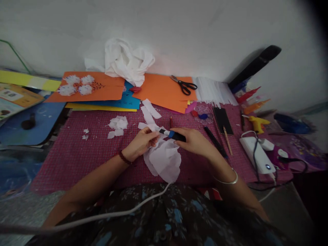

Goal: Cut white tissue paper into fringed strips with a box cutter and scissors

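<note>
My left hand (143,140) is closed, thumb against fingers, pinching a strip of thin white paper (153,127). In my right hand (194,140) is a small black-and-blue tool (176,135) with a pale, silvery front part and a dark tip. That tip points left and meets the paper by my left fingertips; I cannot make out its exact kind. Below both hands lie several loose sheets of thin white paper (164,159). More white strips (150,108) rest just beyond my left hand. A red pencil (171,121) lies beyond the tool.
Orange sheets (159,90) with black scissors (186,85) lie along the wall, near crumpled white paper (125,61). A decorated orange card (102,92) is at left. On the right are a phone (222,119), a marker (215,140), a yellow glue gun (258,123) and a white power bank (257,153) with cables.
</note>
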Demonstrator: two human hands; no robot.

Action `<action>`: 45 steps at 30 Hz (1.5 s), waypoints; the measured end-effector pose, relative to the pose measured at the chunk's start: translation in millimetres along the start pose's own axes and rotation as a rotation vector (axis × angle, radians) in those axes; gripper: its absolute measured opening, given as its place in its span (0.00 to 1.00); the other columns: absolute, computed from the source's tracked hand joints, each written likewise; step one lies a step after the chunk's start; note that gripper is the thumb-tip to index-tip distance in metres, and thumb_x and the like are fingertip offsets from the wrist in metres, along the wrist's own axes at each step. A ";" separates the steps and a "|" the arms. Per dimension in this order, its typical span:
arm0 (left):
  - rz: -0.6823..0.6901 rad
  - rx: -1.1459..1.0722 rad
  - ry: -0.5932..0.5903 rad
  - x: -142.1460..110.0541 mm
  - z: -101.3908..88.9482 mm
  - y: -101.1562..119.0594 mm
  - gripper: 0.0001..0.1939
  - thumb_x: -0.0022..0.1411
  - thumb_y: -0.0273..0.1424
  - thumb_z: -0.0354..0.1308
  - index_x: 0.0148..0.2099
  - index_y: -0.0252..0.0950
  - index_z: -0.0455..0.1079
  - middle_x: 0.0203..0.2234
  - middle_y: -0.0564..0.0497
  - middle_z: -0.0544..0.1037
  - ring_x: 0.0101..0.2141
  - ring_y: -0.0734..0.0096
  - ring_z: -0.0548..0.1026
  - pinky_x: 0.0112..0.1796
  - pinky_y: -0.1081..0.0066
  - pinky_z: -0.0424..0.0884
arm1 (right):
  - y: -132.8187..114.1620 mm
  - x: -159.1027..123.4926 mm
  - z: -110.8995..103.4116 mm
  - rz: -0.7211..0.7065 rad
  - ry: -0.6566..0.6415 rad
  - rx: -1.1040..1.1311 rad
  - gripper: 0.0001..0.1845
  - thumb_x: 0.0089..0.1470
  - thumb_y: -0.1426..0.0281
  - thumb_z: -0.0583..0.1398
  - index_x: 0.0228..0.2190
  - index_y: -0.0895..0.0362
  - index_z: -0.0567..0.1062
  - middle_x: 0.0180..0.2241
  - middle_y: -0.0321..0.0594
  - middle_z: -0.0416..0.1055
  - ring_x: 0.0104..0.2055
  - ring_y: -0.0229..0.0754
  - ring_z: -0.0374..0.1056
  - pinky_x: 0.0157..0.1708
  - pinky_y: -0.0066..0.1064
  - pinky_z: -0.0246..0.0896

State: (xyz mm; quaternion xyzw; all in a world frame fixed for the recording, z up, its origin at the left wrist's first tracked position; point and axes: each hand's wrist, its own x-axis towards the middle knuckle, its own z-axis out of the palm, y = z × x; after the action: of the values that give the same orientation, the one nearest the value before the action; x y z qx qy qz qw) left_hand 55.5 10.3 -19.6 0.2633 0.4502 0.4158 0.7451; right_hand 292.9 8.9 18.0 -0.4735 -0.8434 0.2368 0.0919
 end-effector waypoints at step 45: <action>0.001 0.088 -0.151 -6.9 4.6 -6.2 0.16 0.46 0.30 0.77 0.38 0.34 0.78 0.31 0.52 0.81 0.28 0.73 0.76 0.29 0.74 0.70 | -28.1 -17.5 3.2 0.024 0.076 0.018 0.29 0.60 0.69 0.62 0.62 0.58 0.69 0.58 0.53 0.76 0.56 0.57 0.76 0.55 0.47 0.70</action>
State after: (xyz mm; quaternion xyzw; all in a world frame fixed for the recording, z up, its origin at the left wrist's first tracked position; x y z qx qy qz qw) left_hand 60.3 1.1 -19.1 0.3266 0.4104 0.3751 0.7643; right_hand 279.8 -19.2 30.1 -0.4915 -0.8313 0.2275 0.1253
